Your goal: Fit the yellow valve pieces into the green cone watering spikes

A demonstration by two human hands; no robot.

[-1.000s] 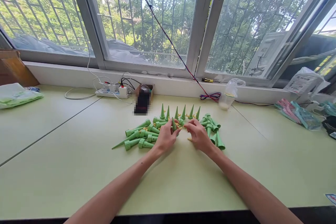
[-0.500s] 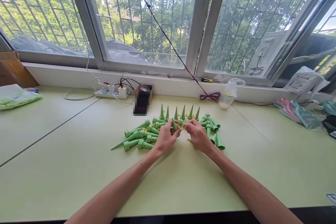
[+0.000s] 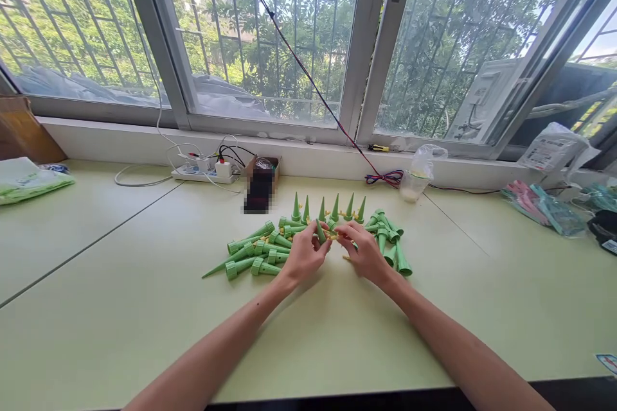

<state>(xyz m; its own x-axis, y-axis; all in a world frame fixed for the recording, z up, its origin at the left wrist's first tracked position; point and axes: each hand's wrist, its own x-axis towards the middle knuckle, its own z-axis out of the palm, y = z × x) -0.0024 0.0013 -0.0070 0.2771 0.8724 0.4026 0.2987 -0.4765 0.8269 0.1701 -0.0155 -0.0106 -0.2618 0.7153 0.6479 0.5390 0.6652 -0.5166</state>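
Just in front of the row of upright cones (image 3: 328, 209) on the table (image 3: 144, 308), the left hand (image 3: 303, 255) is curled round a green cone (image 3: 320, 231), holding it tip up and tilted. The right hand (image 3: 367, 252), close beside it, has its fingertips pinched together on a small yellow piece (image 3: 332, 235) at that cone's base. Loose cones (image 3: 255, 253) lie heaped to the left of the row, and more lie to its right.

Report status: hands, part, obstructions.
Left hand gripping green spike. Right hand at yellow piece, grip unclear. Loose spikes heaped both sides, none blocking.
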